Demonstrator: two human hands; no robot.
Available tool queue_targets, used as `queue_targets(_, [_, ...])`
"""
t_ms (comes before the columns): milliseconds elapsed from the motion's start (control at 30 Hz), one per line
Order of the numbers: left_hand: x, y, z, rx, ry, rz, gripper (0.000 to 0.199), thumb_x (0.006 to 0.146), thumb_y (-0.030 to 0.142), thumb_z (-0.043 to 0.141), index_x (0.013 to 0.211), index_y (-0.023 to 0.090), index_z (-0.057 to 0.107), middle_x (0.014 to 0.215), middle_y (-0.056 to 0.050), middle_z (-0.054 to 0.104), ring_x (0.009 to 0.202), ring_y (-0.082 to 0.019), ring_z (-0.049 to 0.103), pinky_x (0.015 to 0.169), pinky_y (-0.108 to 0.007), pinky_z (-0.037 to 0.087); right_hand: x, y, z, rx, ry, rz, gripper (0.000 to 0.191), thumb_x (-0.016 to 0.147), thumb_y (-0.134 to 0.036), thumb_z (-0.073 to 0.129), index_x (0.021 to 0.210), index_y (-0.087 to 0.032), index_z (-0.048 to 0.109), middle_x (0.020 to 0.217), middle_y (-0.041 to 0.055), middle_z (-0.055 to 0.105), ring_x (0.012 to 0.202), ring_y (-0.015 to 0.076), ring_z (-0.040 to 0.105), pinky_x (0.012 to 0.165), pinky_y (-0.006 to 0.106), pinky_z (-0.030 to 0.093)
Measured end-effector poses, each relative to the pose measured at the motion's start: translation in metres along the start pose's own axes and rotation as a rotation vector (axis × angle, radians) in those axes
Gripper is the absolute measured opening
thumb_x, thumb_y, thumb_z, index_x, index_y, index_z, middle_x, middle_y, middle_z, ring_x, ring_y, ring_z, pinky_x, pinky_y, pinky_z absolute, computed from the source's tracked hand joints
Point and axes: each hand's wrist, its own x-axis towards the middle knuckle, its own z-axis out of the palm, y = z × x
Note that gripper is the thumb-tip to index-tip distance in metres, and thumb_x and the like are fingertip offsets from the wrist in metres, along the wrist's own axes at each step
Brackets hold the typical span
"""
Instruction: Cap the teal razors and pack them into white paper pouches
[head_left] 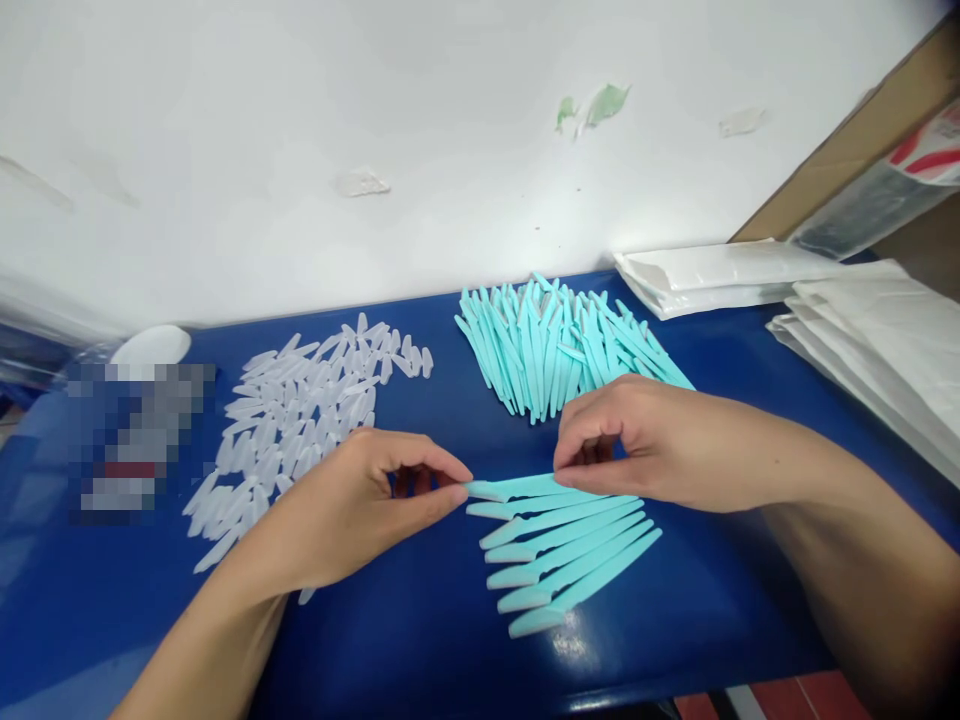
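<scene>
- Nearest, red tiles [799, 700] show past the edge of a glossy blue table [442, 650].
- On the table, a fanned row of turquoise eyebrow razors [555, 540] lies with heads toward the left and handles toward the right.
- At the row's far end is one turquoise razor [532, 487]; whether it touches the table cannot be told.
- The left hand [360, 510] pinches this razor's head between thumb and forefinger.
- The right hand [637, 440] pinches its handle, thumb against curled fingers.
- Beyond the left forearm, translucent plastic caps [304, 385] are scattered in a loose heap.
- Past the right hand, more razors [540, 350] lie piled.
- White plastic bags [720, 275] rest folded at the right, near a cardboard panel [840, 130].
- Behind everything stands a white wall [450, 120] with peeling patches.
</scene>
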Motion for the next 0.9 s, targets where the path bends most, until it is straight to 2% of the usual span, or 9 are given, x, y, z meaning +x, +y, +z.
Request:
queue_targets(233, [-0.001, 0.008, 0.009, 0.126, -0.106, 0.006, 0.016, 0.097, 0.037, 0.070, 0.089, 0.029, 0.082, 0.080, 0.004, 0.073, 0.065, -0.012, 0.059, 0.058, -0.023, 0.042, 0.003, -0.004, 0.004, -0.064, -0.088, -0.046, 0.019, 0.094, -0.026, 0.067, 0.084, -0.021, 0.082, 0.080, 0.0025, 0.075, 0.066, 0.0141, 0.062, 0.062, 0.029, 0.036])
queue_targets(433, [0.000, 0.006, 0.013, 0.154, -0.123, 0.031, 0.016, 0.098, 0.032, 0.067, 0.089, 0.027, 0.080, 0.077, 0.004, 0.070, 0.063, -0.011, 0.057, 0.057, -0.024, 0.040, 0.007, 0.001, 0.011, -0.094, -0.075, -0.046, 0.019, 0.092, -0.025, 0.068, 0.079, -0.020, 0.082, 0.079, 0.0040, 0.072, 0.067, 0.0139, 0.059, 0.063, 0.030, 0.034])
queue_targets(533, [0.002, 0.005, 0.012, 0.135, -0.089, 0.039, 0.017, 0.099, 0.033, 0.067, 0.090, 0.027, 0.080, 0.077, 0.004, 0.070, 0.063, -0.011, 0.056, 0.057, -0.024, 0.040, 0.008, 0.002, 0.010, -0.131, -0.053, -0.037, 0.021, 0.094, -0.027, 0.067, 0.079, -0.021, 0.080, 0.079, 0.0041, 0.072, 0.067, 0.0148, 0.059, 0.063, 0.030, 0.035])
queue_targets(700, [0.007, -0.004, 0.011, 0.166, 0.067, 0.078, 0.017, 0.102, 0.036, 0.066, 0.096, 0.029, 0.080, 0.085, 0.005, 0.071, 0.067, -0.011, 0.056, 0.061, -0.024, 0.041, 0.009, 0.000, 0.008, -0.231, 0.045, 0.006, 0.028, 0.099, -0.029, 0.059, 0.077, -0.022, 0.074, 0.081, 0.0015, 0.071, 0.070, 0.0148, 0.057, 0.065, 0.031, 0.037])
queue_targets(900, [0.012, -0.011, 0.017, 0.234, 0.083, 0.129, 0.015, 0.103, 0.031, 0.064, 0.098, 0.029, 0.078, 0.092, 0.005, 0.072, 0.069, -0.010, 0.058, 0.064, -0.024, 0.042, 0.011, 0.000, 0.012, -0.312, 0.072, 0.039, 0.035, 0.097, -0.025, 0.057, 0.063, -0.020, 0.057, 0.065, -0.0021, 0.061, 0.061, 0.0126, 0.046, 0.061, 0.031, 0.032])
